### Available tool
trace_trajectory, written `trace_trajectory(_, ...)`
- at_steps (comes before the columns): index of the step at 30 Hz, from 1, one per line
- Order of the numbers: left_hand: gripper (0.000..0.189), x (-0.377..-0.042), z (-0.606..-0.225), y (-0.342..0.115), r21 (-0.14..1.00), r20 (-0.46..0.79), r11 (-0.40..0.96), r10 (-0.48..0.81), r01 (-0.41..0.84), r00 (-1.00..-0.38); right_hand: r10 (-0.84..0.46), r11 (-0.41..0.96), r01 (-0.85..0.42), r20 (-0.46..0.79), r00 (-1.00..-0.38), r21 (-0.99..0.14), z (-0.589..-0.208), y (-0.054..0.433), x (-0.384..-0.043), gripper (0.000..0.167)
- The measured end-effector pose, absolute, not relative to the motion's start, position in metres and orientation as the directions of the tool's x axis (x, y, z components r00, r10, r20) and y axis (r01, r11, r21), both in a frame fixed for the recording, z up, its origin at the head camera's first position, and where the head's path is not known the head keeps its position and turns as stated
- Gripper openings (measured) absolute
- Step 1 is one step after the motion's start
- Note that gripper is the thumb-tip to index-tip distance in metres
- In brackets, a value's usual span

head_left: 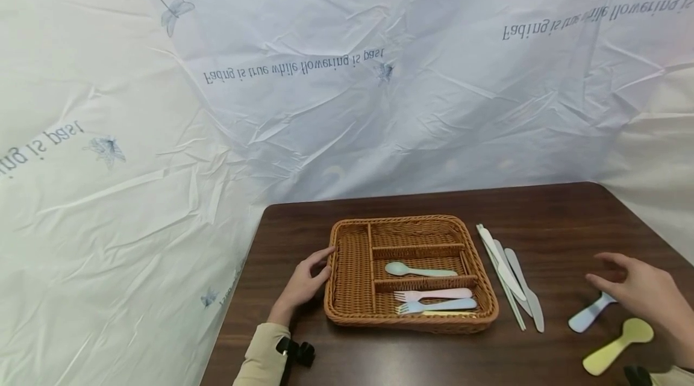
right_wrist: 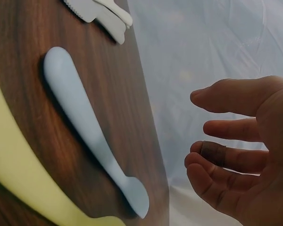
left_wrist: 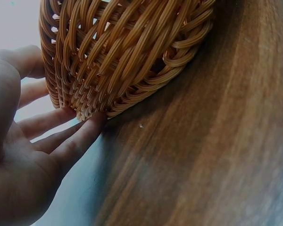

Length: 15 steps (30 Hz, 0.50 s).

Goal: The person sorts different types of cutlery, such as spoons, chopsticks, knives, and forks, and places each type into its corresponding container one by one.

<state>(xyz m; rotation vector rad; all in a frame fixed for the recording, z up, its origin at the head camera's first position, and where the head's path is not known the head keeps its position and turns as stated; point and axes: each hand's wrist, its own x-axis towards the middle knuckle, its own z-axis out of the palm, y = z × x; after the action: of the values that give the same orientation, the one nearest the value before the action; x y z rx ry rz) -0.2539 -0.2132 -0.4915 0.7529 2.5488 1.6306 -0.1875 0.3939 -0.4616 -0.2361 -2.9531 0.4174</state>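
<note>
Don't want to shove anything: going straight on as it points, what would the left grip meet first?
The wicker basket: the left grip appears to be touching its outer side, with no clear gap visible.

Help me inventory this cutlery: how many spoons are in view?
3: a green spoon in the basket, middle right compartment; a blue spoon and a yellow spoon on the table by the right hand. Others may be hidden.

backdrop + table

wrinkled white-blue sheet (head_left: 303, 133) hangs behind and along both sides. text print (head_left: 295, 65) on it, "fading is true while flowering is past", reads flipped top to bottom. dragonfly print (head_left: 176, 9) sits up-left of that line, small blue-grey motif (head_left: 385, 73) just off its right end. table (head_left: 564, 217): dark brown wood grain, rounded far corners, glare toward near side.
</note>
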Motion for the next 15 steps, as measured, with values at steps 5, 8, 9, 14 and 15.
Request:
trace_trajectory(5, 0.045, -0.254, -0.492, -0.213, 0.854, 0.253, 0.335, 0.401, 0.398, -0.881, 0.177, 0.950, 0.143, 0.102, -0.979, -0.277, -0.466, 0.397, -0.187, 0.062)
trace_trajectory(8, 0.045, -0.255, -0.493, -0.213, 0.846, 0.264, 0.343, 0.392, 0.407, -0.881, 0.174, 0.952, 0.146, 0.080, -0.982, -0.269, -0.467, 0.398, -0.188, 0.063)
trace_trajectory(9, 0.045, -0.255, -0.493, -0.213, 0.845, 0.267, 0.344, 0.390, 0.409, -0.881, 0.172, 0.953, 0.146, 0.078, -0.982, -0.266, -0.467, 0.398, -0.189, 0.063)
trace_trajectory(14, 0.045, -0.255, -0.493, -0.213, 0.853, 0.260, 0.336, 0.388, 0.399, -0.884, 0.144, 0.959, 0.132, 0.030, -0.989, -0.249, -0.470, 0.405, -0.188, 0.071)
trace_trajectory(15, 0.045, -0.255, -0.492, -0.213, 0.852, 0.259, 0.337, 0.391, 0.399, -0.883, 0.138, 0.960, 0.129, 0.017, -0.990, -0.247, -0.471, 0.407, -0.188, 0.073)
